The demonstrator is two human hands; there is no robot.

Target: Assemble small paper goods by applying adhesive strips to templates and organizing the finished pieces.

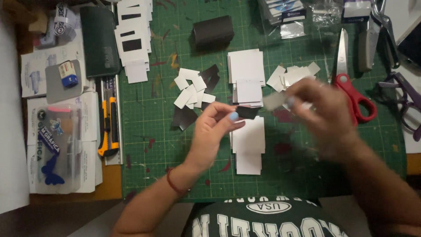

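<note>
Risk: loose white slips (191,90) at frame centre may scatter if a wrist brushes them | left hand (213,131), centre: fingers pinched narrow on a small dark piece (247,112) above the white card stack (248,142) | right hand (322,112), centre right: blurred, grip unreadable, pale scrap (274,101) at fingertips | red scissors (353,90) just beside.

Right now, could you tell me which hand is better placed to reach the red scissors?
The right hand, probably: it hovers, blurred, just beside the red scissors, while the left hand pinches a small dark piece further away.
</note>
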